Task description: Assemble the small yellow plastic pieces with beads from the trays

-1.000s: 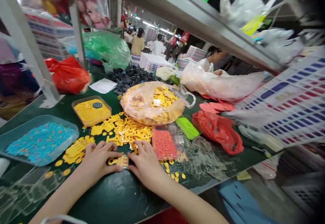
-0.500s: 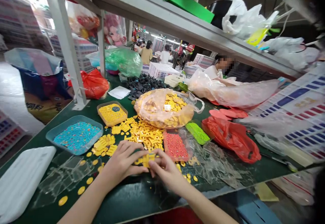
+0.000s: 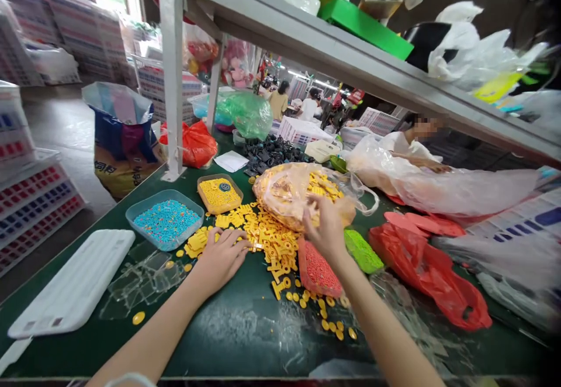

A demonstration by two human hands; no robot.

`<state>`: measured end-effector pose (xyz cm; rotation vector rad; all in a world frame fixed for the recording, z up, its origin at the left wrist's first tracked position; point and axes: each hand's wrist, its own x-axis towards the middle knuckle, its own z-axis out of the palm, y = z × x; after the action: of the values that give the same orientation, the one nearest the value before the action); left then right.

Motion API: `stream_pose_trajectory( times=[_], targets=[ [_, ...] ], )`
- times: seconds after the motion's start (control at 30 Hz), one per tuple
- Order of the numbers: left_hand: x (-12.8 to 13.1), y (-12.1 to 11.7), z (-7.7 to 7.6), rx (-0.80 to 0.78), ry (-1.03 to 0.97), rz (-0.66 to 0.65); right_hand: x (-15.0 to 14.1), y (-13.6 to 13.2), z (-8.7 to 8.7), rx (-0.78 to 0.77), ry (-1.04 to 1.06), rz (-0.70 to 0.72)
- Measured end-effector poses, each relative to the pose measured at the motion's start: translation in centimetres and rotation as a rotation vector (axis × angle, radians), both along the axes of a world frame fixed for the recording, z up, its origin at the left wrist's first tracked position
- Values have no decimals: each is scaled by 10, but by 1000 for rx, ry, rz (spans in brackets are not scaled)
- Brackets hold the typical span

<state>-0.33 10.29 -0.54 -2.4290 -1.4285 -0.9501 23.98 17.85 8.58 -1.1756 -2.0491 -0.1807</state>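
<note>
My left hand (image 3: 223,255) lies palm down with its fingers spread, at the near edge of the loose yellow plastic pieces (image 3: 274,238). Further right, my right hand (image 3: 326,229) is raised in front of a clear plastic bag (image 3: 284,188) filled with more yellow pieces. Its thumb and fingers are bent but apart, somewhat blurred, and I see nothing between them. Just below that hand sits a tray of red beads (image 3: 319,270). Small yellow discs (image 3: 324,314) are scattered on the green tabletop (image 3: 245,328).
Trays of blue beads (image 3: 166,223), yellow beads (image 3: 219,194) and green beads (image 3: 362,252) stand around the pile. A white plastic panel (image 3: 74,282) lies at left, a red bag (image 3: 429,270) at right. A shelf (image 3: 298,27) spans overhead; a person (image 3: 412,141) sits behind.
My hands were together over a yellow piece at the near side of the pile. They have parted: the right moved up to the bag, the left rests on the table. The view has shifted left.
</note>
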Motion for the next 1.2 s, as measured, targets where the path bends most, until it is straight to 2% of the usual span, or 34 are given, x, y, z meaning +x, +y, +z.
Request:
stream_pose_trajectory(
  times=[0.1,0.2,0.27,0.37,0.47,0.53,0.67,0.73,0.8,0.9,0.97,1.13,1.2],
  targets=[
    [1,2,2,-71,33,43,-10,-31,-32,-92,-368,128],
    [3,3,-2,-137,43,57,-13,-32,-53,-168,-564,124],
    [3,4,-5,-164,21,39,-11,-24,-60,-177,-600,92],
    [3,5,-8,-194,-36,24,-8,-17,-59,-175,-584,65],
    [0,5,-4,-210,-156,33,-13,-25,-49,-151,-491,67],
    [-2,5,1,-212,-256,15,-24,-36,-43,-173,-314,139],
    [-7,4,8,-223,-318,-74,-51,-48,-44,-382,85,374],
    [-9,4,10,-220,-293,-60,-62,-45,-48,-490,182,424],
    [-13,5,10,-203,-271,-25,-69,-38,-53,-570,189,436],
    [-19,7,13,-139,-265,-8,-76,-22,-55,-621,118,450],
    [-25,7,16,-43,-294,47,-82,-11,-54,-618,60,463],
    [-40,5,24,349,-497,462,-113,10,-56,-546,-186,457],
    [-40,3,26,445,-506,492,-128,14,-59,-487,-295,436]
  ],
)
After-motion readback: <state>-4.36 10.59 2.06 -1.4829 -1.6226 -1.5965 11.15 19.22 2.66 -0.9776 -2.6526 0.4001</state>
